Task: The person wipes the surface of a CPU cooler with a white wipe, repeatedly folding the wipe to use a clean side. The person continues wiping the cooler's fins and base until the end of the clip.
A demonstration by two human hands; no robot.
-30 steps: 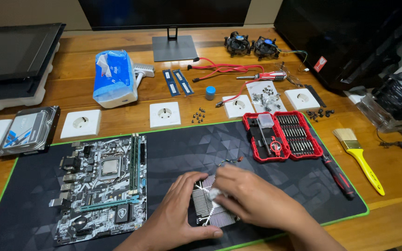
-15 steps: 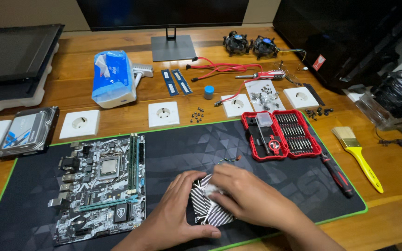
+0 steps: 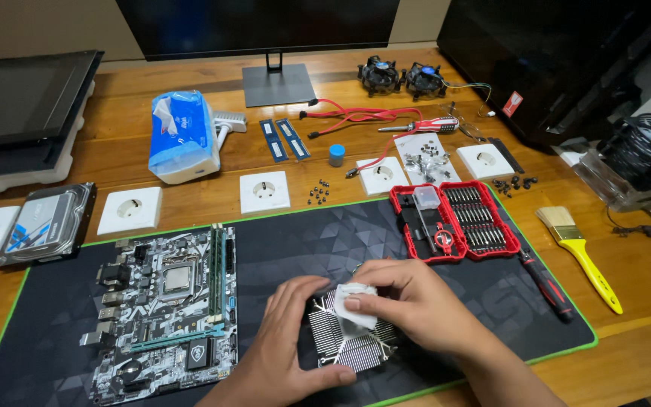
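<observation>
A round finned metal heatsink (image 3: 356,348) lies on the dark desk mat (image 3: 310,241) near its front edge. My left hand (image 3: 284,343) grips the heatsink's left side and front, holding it steady. With its fingertips my right hand (image 3: 408,305) presses a folded white tissue (image 3: 354,301) against the top of the heatsink. A motherboard (image 3: 167,309) with a bare processor socket lies on the mat to the left of my hands.
A red screwdriver bit case (image 3: 453,220) lies open on the mat at right, a black screwdriver (image 3: 544,283) beside it and a yellow brush (image 3: 578,249) further right. A tissue pack (image 3: 182,136), memory sticks (image 3: 284,139), white sockets, two fans (image 3: 401,75), a hard drive (image 3: 43,222) and a monitor stand sit behind.
My right hand has shifted the tissue slightly across the heatsink's top. My left hand stays on the heatsink.
</observation>
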